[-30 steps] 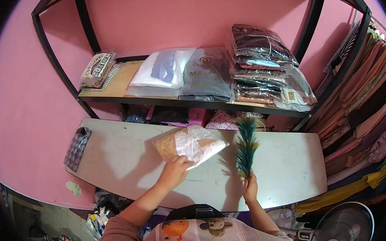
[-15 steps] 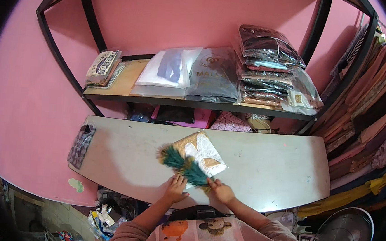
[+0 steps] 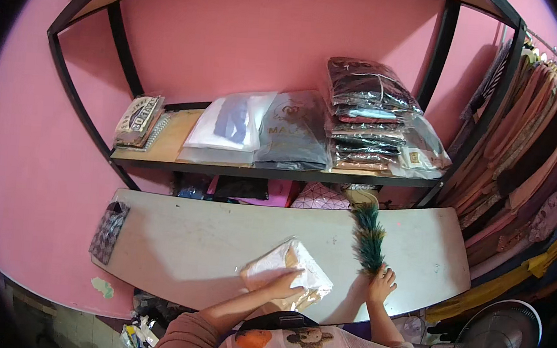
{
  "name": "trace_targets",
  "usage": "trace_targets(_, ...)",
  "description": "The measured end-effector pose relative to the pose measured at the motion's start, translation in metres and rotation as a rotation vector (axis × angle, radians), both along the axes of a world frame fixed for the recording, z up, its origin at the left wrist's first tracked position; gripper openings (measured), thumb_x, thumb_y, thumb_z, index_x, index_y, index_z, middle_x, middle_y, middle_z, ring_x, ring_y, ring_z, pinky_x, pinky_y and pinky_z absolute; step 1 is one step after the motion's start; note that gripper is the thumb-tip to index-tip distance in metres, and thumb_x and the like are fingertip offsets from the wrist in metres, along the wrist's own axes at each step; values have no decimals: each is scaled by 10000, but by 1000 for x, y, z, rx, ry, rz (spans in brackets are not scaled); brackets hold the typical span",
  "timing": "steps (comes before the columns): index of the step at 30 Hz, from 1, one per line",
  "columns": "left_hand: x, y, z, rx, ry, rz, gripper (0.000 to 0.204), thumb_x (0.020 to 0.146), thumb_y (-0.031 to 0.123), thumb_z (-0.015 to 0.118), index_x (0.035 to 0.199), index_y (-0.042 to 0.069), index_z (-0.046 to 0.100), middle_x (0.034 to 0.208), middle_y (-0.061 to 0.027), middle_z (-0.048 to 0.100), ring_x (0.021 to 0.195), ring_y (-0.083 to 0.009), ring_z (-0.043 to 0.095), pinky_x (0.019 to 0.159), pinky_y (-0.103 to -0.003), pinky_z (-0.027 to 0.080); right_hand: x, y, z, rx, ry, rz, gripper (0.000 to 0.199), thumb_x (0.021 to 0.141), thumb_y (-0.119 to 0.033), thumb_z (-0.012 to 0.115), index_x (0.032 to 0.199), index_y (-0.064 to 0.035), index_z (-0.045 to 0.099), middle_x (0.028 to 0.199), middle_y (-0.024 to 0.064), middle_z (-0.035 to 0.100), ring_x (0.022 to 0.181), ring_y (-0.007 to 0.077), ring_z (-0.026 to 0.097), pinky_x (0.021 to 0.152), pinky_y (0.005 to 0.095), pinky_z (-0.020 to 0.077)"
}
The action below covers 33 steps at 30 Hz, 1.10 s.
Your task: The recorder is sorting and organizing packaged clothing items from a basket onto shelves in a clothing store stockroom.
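A folded white and tan garment in a clear plastic bag lies near the table's front edge, in front of me. My left hand rests across its near side, fingers stretched over the surface and the thumb apart. To the right, my right hand is closed round the lower end of a dark green feather duster with yellowish tufts. The duster points up and away from me, apart from the bag. Its handle is hidden in my fingers.
A patterned folded cloth lies at the left end of the pale table. Behind it, a black-framed shelf bears several bagged garments. Hanging clothes line the right side, above a fan.
The duster has swung off the bagged garment to the right, now in my right hand alone. My left hand has moved onto the bag, which lies nearer me. The view has tilted up slightly.
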State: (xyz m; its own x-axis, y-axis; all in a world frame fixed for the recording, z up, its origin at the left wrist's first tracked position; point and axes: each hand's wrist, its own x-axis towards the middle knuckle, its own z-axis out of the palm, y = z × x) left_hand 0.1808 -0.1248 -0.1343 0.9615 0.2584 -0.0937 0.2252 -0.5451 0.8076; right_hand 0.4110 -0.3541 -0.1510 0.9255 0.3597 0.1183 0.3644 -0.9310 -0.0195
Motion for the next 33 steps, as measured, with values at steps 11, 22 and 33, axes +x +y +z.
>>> trace_targets(11, -52, 52, -21, 130, 349, 532, 907, 540, 440, 792, 1250, -5, 446, 1232, -227, 493, 1158, -382, 451, 961, -421, 372, -94, 40, -31, 291, 1002, 621, 535, 800, -551, 524, 802, -25, 622, 794, 173, 640, 758, 334, 618, 652, 381, 486)
trace_targets(22, -33, 91, 64, -863, -178, 561, 592, 737, -27, 675, 1264, 26, 412, 1145, -69, 557, 1058, -186, 540, 919, -339, 437, -62, 101, 31, 890, 1763, 532, 770, 842, -64, 598, 1440, -103, 115, 1287, 90, 468, 1145, 212, 459, 910, 317, 385)
trace_targets(33, 203, 174, 355, -420, -851, 166, 782, 729, -70, 589, 1398, 17, 194, 1397, -136, 316, 1271, -194, 341, 1030, -325, 301, 169, 208, 348, 1321, -105, 673, 335, 810, -18, 592, 1131, -43, 500, 905, 61, 586, 780, 77, 538, 603, 246, 440)
